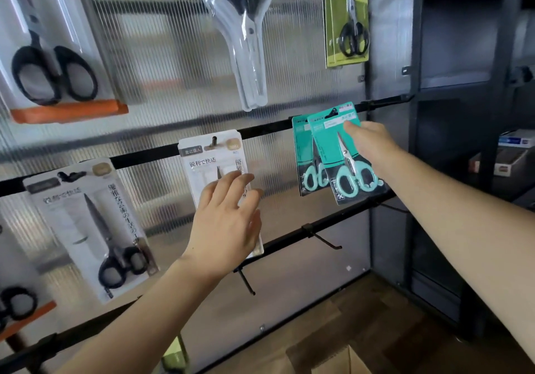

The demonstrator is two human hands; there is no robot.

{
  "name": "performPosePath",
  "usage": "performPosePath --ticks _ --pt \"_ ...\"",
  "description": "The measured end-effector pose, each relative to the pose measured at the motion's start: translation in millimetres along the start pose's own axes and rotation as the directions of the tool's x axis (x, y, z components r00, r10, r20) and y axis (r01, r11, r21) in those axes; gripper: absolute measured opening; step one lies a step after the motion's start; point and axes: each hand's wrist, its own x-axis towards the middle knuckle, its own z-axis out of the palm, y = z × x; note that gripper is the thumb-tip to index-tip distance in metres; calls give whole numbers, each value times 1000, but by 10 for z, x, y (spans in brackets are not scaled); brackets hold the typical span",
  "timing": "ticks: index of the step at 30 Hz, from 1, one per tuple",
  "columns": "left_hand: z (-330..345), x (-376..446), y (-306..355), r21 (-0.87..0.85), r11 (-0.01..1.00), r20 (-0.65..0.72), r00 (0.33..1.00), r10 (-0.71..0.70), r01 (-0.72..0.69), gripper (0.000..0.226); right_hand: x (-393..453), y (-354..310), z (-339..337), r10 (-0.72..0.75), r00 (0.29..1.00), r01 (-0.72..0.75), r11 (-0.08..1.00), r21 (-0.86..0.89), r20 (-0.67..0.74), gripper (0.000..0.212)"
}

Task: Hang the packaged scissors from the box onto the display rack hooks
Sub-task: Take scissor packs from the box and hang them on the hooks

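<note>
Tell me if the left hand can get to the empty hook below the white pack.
Probably yes. The left hand rests open on the white pack, and the empty hook sticks out just beneath it with nothing between.

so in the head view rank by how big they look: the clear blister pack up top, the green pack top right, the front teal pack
1. clear blister pack
2. front teal pack
3. green pack, close to the teal, so unsure; it's cut off at the top edge.
</note>
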Motion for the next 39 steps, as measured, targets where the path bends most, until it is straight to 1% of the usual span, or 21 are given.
performPosePath --ticks 3,6,12,16,18,20,22,26,30,32,34,36,38,39 --pt "30 -28 10 -20 1000 25 1000 1 -1 25 16 38 30 15 1000 -15 999 -46 16 32" --pt "46 -50 18 -16 1000 67 998 -4 5 24 43 77 106 15 1000 -15 995 -96 1 40" --pt "54 -110 34 -8 1000 139 990 -26 27 25 134 135 301 10 1000 -11 989 -151 -6 30" --pt "31 -147 32 10 1000 173 984 -29 28 23 211 190 407 -2 999 -9 980 -199 -53 30" --pt "22 -188 32 7 999 192 981 -38 37 19 159 201 431 -25 992 -11 958 -286 -122 33" --pt "39 -258 58 0 999 203 978 -41 42 16 45 269 429 -91 978 3 906 -424 -188 35" --pt "83 -342 120 -7 999 209 977 -39 41 18 -102 418 411 -177 965 42 830 -556 -193 40" --pt "200 -580 344 -63 995 239 969 -55 72 25 -523 857 328 -240 967 107 696 -710 -90 45" --pt "363 -945 675 -134 991 285 958 12 28 30 -962 1372 194 -260 964 195 528 -827 62 47" --pt "473 -1143 838 -156 988 345 938 41 14 32 -1189 1624 131 -250 959 240 451 -860 137 50" --pt "633 -1347 1013 -177 984 413 909 56 20 35 -1424 1903 86 -240 942 309 361 -880 233 52" --pt "832 -1591 1184 -190 981 512 856 67 37 37 -1675 2199 48 -183 920 387 272 -881 347 53" --pt "1009 -1811 1319 -161 986 603 795 68 38 28 -1894 2470 25 -96 882 470 205 -858 461 56" --pt "1098 -1915 1371 -142 989 641 766 54 49 25 -1977 2607 24 -50 851 524 162 -836 523 58"
